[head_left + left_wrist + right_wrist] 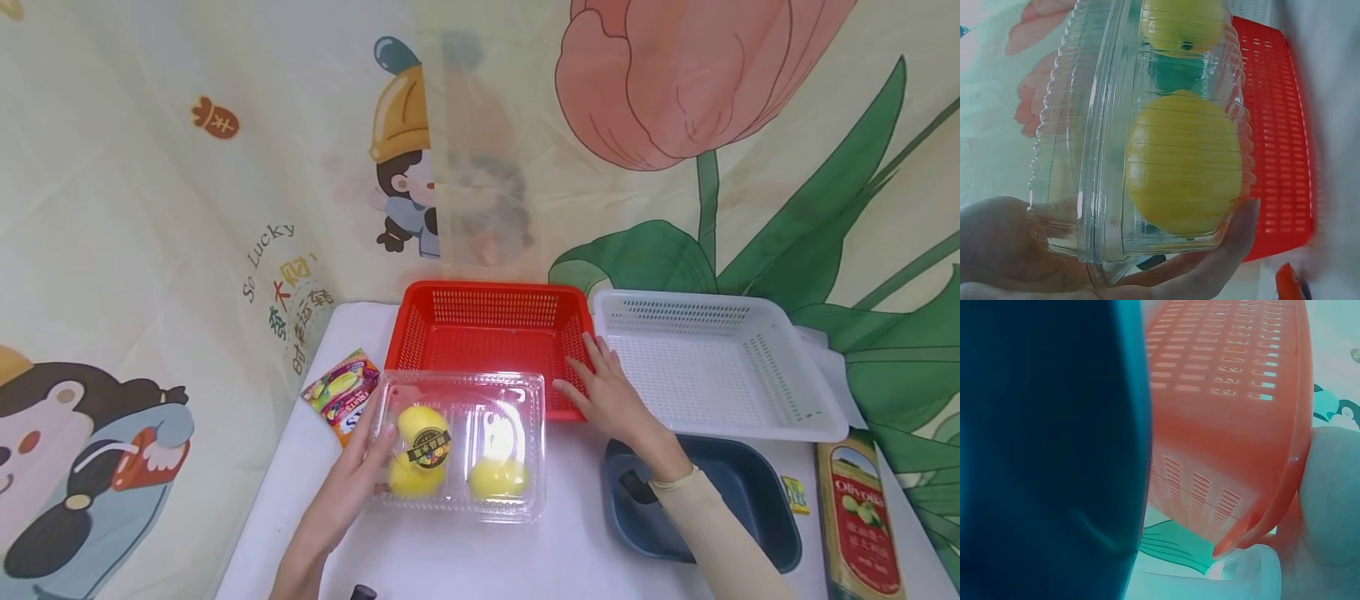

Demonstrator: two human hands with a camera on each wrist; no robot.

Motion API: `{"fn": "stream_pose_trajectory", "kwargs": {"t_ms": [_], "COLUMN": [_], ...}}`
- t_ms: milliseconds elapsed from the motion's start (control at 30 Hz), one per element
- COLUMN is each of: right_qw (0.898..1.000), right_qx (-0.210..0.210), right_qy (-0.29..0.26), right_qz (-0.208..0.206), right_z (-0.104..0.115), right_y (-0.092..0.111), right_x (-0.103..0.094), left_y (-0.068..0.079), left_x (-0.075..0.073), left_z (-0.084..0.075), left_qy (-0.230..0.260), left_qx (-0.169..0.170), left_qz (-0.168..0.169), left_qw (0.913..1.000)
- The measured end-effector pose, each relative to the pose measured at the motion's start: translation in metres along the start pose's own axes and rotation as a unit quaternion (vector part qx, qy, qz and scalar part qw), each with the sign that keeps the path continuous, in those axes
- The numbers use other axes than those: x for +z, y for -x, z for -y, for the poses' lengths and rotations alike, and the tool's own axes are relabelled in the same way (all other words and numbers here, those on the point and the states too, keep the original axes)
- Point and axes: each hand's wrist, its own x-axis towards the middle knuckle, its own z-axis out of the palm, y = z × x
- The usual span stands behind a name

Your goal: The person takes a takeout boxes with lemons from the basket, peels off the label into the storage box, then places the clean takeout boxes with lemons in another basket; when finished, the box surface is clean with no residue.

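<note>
My left hand (352,475) grips the left end of a clear plastic clamshell box (459,508), fingers beneath and thumb near the top. Inside it are three yellow fruits (498,479); a dark round sticker (429,447) is on the lid. In the left wrist view, one yellow fruit (1185,162) shows close up through the ribbed wall. Behind the box lies a red perforated basket (491,292), its front partly hidden by it. My right hand (611,396) is at the basket's right rim, fingers extended; in the right wrist view it touches the rim (1297,450).
A white perforated basket (810,417) stands right of the red one. Under my right forearm is a dark blue basin (735,500) with a black handle (637,487). A small yellow packet (795,495) and an Olivoila tin (862,517) lie farther right. A colourful fruit-candy bag (345,387) lies left.
</note>
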Motion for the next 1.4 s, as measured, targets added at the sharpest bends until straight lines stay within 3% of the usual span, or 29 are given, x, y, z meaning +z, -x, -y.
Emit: {"fn": "stream_pose_trajectory", "kwargs": {"t_ms": [500,767,1133,1400], "right_qw": [1.000,1.000,1.000,1.000], "right_qx": [0.006,0.000,-0.002,0.005], "right_qy": [0.002,0.001,0.004,0.000], "right_qz": [0.001,0.000,0.002,0.004], "right_z": [0.000,-0.001,0.000,0.000], "right_y": [0.000,0.000,0.000,0.000], "right_x": [0.001,0.002,0.002,0.002], "left_y": [0.021,0.023,0.016,0.013], "left_x": [0.010,0.013,0.016,0.022], "left_z": [0.021,0.031,0.054,0.065], "left_qy": [0.000,0.004,-0.038,-0.046], "left_qx": [-0.051,-0.064,-0.103,-0.096], "left_qz": [-0.003,0.006,0.012,0.013], "left_qw": [0.9987,0.9979,0.9939,0.9942]}}
